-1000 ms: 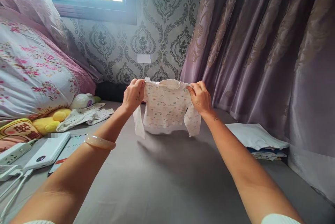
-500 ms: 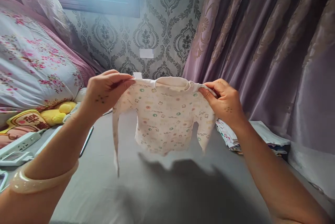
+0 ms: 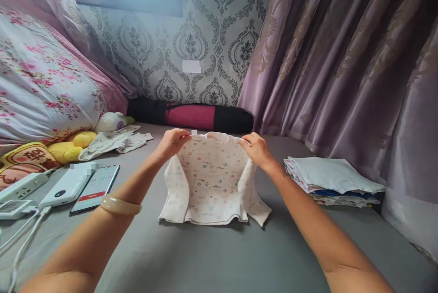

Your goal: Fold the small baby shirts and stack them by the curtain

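Observation:
A small white long-sleeved shirt [image 3: 212, 179] with a printed pattern is stretched between my two hands, its neckline at the top. My left hand [image 3: 175, 141] pinches the left shoulder, near a small white tag. At the other shoulder, my right hand [image 3: 257, 147] grips the cloth, fingers closed. The lower hem touches the grey bed sheet [image 3: 212, 261], and both sleeves hang down at the sides with their cuffs on the sheet. A pale bangle circles my left wrist.
A stack of folded clothes [image 3: 331, 176] lies on the right. To the left are a phone [image 3: 97, 188], a white power bank [image 3: 66, 185], a power strip [image 3: 23, 188], plush toys [image 3: 73, 146] and another patterned garment [image 3: 112, 142]. A black and pink roll [image 3: 190, 116] lies along the wall.
Both hands have carried the shirt forward and down, away from me. Its hem, raised above the bed before, now meets the sheet. Both hands keep their hold.

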{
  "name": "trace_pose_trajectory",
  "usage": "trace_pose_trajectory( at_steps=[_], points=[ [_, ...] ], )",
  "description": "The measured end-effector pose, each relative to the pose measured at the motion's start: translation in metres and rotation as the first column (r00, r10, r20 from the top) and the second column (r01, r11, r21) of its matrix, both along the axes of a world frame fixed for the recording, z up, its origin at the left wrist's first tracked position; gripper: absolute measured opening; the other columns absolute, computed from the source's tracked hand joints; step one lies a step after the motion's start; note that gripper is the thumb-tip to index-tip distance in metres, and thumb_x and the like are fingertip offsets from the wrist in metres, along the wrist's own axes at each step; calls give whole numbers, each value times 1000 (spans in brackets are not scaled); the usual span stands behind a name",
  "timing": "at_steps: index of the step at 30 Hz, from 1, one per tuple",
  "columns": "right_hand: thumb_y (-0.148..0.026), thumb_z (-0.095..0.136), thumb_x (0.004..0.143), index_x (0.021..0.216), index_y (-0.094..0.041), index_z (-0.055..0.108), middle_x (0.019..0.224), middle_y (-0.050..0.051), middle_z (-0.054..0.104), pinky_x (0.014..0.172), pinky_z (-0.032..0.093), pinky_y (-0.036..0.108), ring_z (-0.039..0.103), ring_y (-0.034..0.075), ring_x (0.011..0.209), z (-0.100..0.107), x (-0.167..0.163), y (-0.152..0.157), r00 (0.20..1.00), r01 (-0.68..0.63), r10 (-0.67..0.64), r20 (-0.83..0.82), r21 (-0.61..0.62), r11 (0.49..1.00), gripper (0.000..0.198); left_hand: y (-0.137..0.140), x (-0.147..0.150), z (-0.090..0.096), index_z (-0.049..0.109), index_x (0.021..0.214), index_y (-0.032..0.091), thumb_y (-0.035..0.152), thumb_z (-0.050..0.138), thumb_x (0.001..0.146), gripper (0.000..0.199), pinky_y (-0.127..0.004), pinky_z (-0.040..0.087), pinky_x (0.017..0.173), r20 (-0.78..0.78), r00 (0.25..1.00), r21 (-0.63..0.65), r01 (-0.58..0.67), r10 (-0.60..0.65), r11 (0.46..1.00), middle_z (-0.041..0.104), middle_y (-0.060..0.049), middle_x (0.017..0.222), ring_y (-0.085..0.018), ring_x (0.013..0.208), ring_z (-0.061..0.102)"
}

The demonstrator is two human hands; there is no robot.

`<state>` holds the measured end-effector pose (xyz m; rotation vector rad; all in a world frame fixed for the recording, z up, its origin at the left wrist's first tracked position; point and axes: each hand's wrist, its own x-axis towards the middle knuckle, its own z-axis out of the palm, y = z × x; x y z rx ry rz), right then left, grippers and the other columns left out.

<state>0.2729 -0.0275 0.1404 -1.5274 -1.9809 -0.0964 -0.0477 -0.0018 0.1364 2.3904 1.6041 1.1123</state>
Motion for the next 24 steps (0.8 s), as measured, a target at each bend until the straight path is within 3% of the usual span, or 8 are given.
trace_pose_trajectory(
  at_steps=[6,24],
  points=[
    [-37,50,97,109,-26,69,110,4,63,75,44,26,63,18,94,-34,-6,17,983,133,-117,138,-107,985,24,20,14,-39,76,90,16,31,49,85,31,-30,50,81,-43,997,-42,-60,58,997,73,-9,88,-21,81,65],
    [-39,42,100,112,-25,67,116,6,62,78,42,28,62,20,97,-78,-15,74,964,207,-147,222,-278,938,30,81,18,-86,74,87,17,27,46,88,30,-29,48,79,-173,980,-153,-127,99,980,72,-10,87,-23,88,64]
  ],
)
